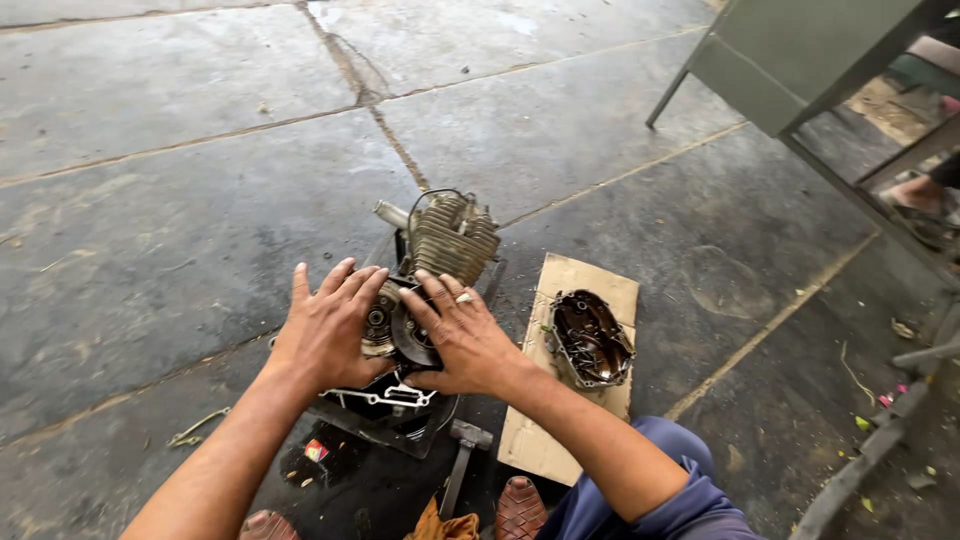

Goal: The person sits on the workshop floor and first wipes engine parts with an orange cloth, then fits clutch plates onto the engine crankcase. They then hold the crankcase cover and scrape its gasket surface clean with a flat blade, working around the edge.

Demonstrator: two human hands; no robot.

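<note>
Crouching on the stone floor, the person has a hammer lying near the feet. Both hands rest on a small engine straight ahead: left hand and right hand lie flat, fingers spread, gripping nothing. Beside it, an engine cover sits on cardboard.
</note>
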